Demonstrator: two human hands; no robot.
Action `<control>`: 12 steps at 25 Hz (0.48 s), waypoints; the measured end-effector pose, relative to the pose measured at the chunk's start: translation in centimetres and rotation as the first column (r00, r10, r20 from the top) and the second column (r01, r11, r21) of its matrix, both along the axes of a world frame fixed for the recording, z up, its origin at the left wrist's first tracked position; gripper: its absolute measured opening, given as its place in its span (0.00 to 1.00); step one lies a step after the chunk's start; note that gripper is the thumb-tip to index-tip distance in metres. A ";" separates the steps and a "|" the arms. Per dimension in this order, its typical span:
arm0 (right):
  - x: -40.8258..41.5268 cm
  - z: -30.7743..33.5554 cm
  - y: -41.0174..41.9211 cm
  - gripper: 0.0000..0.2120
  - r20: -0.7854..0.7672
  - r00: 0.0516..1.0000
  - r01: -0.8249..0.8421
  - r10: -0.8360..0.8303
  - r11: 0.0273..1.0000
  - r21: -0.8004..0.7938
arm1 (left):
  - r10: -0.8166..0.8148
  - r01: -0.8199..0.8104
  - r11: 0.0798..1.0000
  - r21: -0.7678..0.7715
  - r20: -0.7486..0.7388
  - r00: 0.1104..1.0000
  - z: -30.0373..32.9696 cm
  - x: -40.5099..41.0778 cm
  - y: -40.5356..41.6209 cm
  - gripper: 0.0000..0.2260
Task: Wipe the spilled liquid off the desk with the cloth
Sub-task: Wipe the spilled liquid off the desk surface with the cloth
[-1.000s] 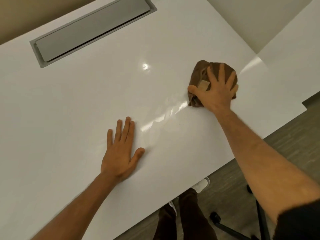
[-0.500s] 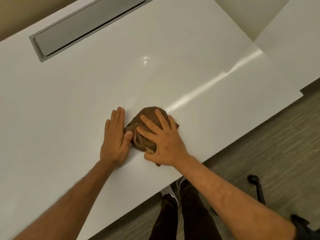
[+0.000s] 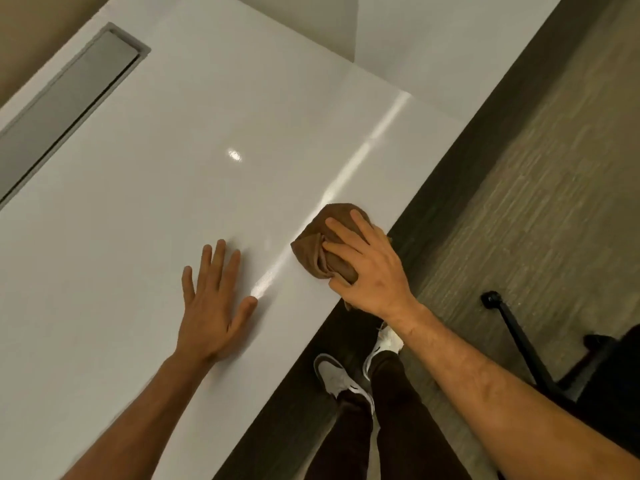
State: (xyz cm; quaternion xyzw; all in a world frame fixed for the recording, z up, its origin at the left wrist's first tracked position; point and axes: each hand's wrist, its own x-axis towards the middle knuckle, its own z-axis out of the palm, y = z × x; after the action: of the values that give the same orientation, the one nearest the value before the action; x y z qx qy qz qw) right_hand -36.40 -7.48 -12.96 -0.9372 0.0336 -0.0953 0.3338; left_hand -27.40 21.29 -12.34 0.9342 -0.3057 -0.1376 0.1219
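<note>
White and glossy, the desk (image 3: 145, 237) fills most of the head view, its near edge running on a slant from the lower middle up toward the right. A bright streak of reflected light crosses the top, and a small round glare spot sits farther back. Whether any liquid remains on the surface cannot be told from the sheen.

At that near edge the right hand (image 3: 363, 268) lies on a bunched brown cloth (image 3: 313, 247), fingers spread and bent over the wad, thumb tucked against its near side, pressing it to the desk top. Part of the cloth hangs just past the edge below the palm. The reflected streak passes just to the left of the cloth.

Left of the cloth, apart from it, the left hand (image 3: 211, 306) rests flat on the desk, fingers straight and slightly fanned, holding nothing.

Far beyond both hands, at the upper left, a grey cable hatch (image 3: 65, 109) is set flush into the desk. Beyond it a tan wall shows. Below and right of the gripping hand lies grey-brown streaked flooring, with the person's white shoes (image 3: 341, 379), dark trousers and a black chair base (image 3: 519, 341).
</note>
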 end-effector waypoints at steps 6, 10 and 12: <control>-4.4 2.8 -6.2 0.13 -0.076 0.737 0.363 -0.672 0.297 0.883 | -0.230 0.212 0.951 -0.226 -0.056 0.972 1.0 2.7 -14.1 0.38; -8.8 1.0 -6.3 0.05 -0.358 0.550 0.423 -0.755 -0.118 0.898 | -0.375 0.360 0.913 -0.193 -0.049 0.926 0.9 3.6 -19.5 0.36; -9.5 -0.5 -4.0 0.10 -0.509 0.556 0.440 -0.657 -0.286 0.851 | -0.400 0.385 0.907 -0.167 -0.065 0.914 0.6 4.0 -21.7 0.36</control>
State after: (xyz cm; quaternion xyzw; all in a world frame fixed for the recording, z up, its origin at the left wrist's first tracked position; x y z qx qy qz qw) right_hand -45.93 -11.47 -13.43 -0.3126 0.4893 -0.2670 0.7691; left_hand -23.44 -0.40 -11.75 0.8337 -0.4907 -0.1814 0.1770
